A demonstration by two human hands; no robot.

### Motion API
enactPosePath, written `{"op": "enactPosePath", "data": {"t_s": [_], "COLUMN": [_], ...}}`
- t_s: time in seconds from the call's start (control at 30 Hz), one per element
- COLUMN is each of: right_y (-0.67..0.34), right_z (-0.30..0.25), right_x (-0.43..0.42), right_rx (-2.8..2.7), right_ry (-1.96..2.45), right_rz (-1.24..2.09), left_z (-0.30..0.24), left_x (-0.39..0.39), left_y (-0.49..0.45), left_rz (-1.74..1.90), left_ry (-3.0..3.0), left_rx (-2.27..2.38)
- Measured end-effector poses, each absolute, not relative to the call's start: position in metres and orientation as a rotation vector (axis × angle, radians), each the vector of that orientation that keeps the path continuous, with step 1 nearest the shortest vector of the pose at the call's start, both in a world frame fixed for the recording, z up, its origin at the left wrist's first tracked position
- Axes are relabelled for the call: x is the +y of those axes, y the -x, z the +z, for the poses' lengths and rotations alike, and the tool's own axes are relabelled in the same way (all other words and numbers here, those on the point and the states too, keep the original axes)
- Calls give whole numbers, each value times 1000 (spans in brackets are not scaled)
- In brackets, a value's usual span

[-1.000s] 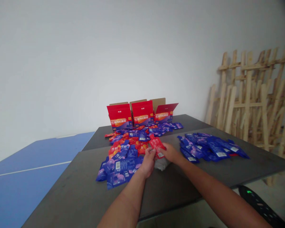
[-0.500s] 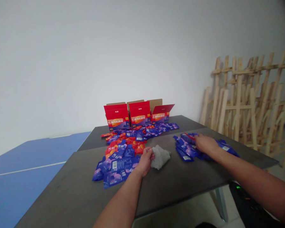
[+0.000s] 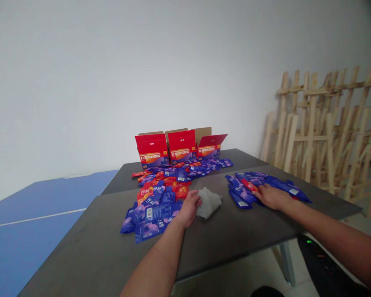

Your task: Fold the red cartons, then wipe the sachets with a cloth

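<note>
**Facing a white wall at 12 o'clock, tables spreading out before me**

A plain white wall (image 3: 111,82) is running across my view, with soft, even light falling on it. Rough wooden slat frames (image 3: 311,132) are leaning against it at 2 o'clock. A blue table-tennis table (image 3: 34,235) is sitting at 9 o'clock, its white line crossing the top. Two dark grey tabletops (image 3: 80,247) are stretching out in front of me, a grey metal table leg (image 3: 287,264) is standing at 4 o'clock, and a pale tiled floor (image 3: 235,282) is showing underneath.

Glossy plastic sachets (image 3: 148,218); matt grey cloth (image 3: 208,203); smooth cardboard cartons (image 3: 151,150); rough wooden slats (image 3: 311,132)
</note>
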State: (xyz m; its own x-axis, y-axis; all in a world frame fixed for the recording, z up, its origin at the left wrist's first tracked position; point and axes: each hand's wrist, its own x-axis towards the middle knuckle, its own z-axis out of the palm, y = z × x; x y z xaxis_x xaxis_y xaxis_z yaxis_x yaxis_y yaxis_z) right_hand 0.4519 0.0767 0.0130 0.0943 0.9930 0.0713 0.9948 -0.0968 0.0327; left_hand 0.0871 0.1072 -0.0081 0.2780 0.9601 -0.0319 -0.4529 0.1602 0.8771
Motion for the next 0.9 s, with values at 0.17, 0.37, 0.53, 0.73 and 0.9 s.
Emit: {"op": "enactPosePath", "data": {"t_s": [0.17,0.37,0.53,0.73,0.9], "right_y": [-456,-456,-456,-459,-460], "right_z": [11,7,6,5,9], "right_x": [73,67,62,64,69], "right_rx": [-2057,-2046,-2072,-2071,-2059], "right_ry": [2299,2278,2264,2280,2295], "right_rz": [-126,-149,-125,-110,-63], "left_z": [-8,-9,-10,-10,-10], "left_x": [106,107,108,108,109], "left_y": [-86,-86,-86,-87,-86], "left_rz": [1120,1121,1117,1118,1121], "left_ry": [-892,-885,-882,-890,-897], "left_rx": [702,693,690,699,713]}}
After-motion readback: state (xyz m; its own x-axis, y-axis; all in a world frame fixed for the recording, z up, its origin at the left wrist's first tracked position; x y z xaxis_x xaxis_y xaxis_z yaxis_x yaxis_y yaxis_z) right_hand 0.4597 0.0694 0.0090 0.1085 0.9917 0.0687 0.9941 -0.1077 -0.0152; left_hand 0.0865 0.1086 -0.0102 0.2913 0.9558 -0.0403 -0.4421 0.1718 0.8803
